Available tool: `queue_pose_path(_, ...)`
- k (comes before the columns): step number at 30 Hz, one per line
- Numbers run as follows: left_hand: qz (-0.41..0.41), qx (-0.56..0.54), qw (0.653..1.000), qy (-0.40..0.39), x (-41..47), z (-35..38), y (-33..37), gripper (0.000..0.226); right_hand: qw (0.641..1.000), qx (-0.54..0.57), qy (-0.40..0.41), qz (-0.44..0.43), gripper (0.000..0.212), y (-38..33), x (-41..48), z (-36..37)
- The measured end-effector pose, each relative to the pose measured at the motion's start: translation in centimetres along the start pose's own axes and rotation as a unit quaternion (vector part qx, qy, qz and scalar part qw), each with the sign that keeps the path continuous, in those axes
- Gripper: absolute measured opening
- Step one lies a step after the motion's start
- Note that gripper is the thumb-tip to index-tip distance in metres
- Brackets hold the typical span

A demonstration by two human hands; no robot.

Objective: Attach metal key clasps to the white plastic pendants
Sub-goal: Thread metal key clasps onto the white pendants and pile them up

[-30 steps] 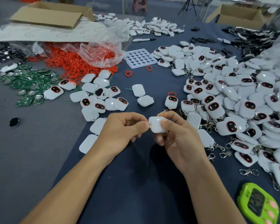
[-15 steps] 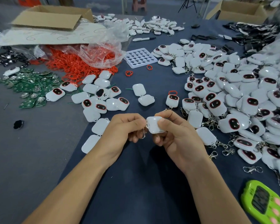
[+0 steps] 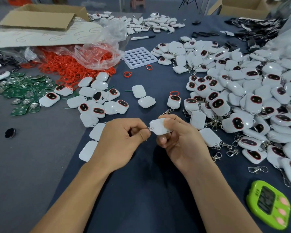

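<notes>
Nearest, a green timer (image 3: 269, 205) is seen on the table (image 3: 141, 199). Beyond it, a white pendant (image 3: 159, 126) is gripped between the thumb and curled fingers (image 3: 163, 140) of the right hand (image 3: 183, 145), its long axis lying roughly left to right and its loop corner turned toward the left hand (image 3: 123, 142). A metal clasp (image 3: 147, 129), mostly hidden, is pinched by the left fingers right against that corner, so only a short push rightward is judged needed. Clasped pendants (image 3: 242, 101) are heaped farther right.
</notes>
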State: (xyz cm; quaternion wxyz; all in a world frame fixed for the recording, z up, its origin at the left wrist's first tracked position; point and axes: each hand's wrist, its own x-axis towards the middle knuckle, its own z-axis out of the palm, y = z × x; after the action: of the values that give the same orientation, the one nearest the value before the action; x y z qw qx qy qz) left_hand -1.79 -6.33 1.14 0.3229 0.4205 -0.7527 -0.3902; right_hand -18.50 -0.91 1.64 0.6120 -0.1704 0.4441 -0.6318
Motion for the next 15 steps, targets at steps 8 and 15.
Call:
queue_pose_path(8, -0.02, -0.079, 0.995, 0.055, -0.5, 0.8, 0.7, 0.008, 0.999, -0.037, -0.021, -0.009, 0.017, -0.2, 0.0, -0.1)
queue_pose_path(15, -0.068, -0.191, 0.975, 0.086, -0.3, 0.3, 1.0, 0.013, 0.99, -0.131, -0.004, -0.057, 0.014, 0.4, 0.1, 0.1)
